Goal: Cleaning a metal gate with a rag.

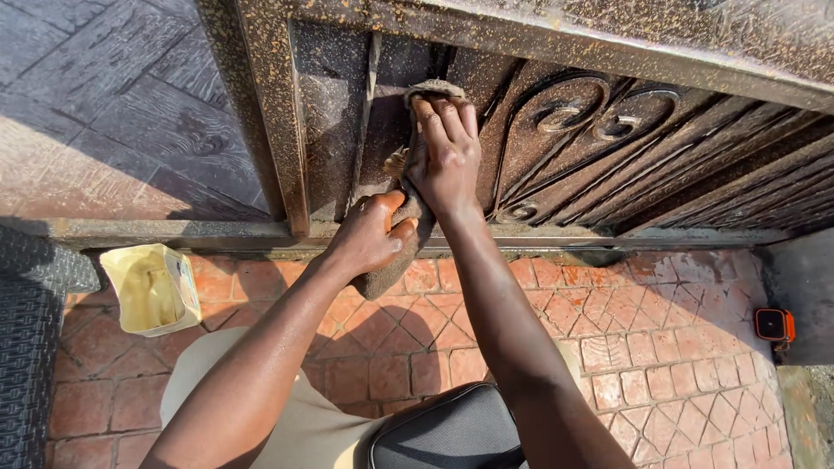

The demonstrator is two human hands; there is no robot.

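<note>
In front of you stands a dark, rust-flecked metal gate [556, 130] with scrollwork and slanting bars on its right half and a plain upright post on its left; its bottom rail runs across the whole view just above the ground. Below it lies the red brick paving [660, 347], patterned in squares and diamonds, with broad open room to the right of your arms. At the left edge a dark woven mat or seat [30, 347] closes that side in, and just beside it a pale yellow plastic tub [152, 291] sits open on the bricks, well apart from your hands. A black bag [447, 434] rests at your lap near the bottom edge, right under your forearms. A small orange and black device [773, 325] sits far right against the wall, clear of everything. The brown cloth [408, 217] hangs against the gate's flat panel, between the post and the scrollwork. Your right hand [445, 152] lies flat with fingers stretched out, pressing the cloth's upper end onto the metal. Your left hand [369, 234] is curled tight round the cloth's lower end, just above the bottom rail, and touches your right wrist.
</note>
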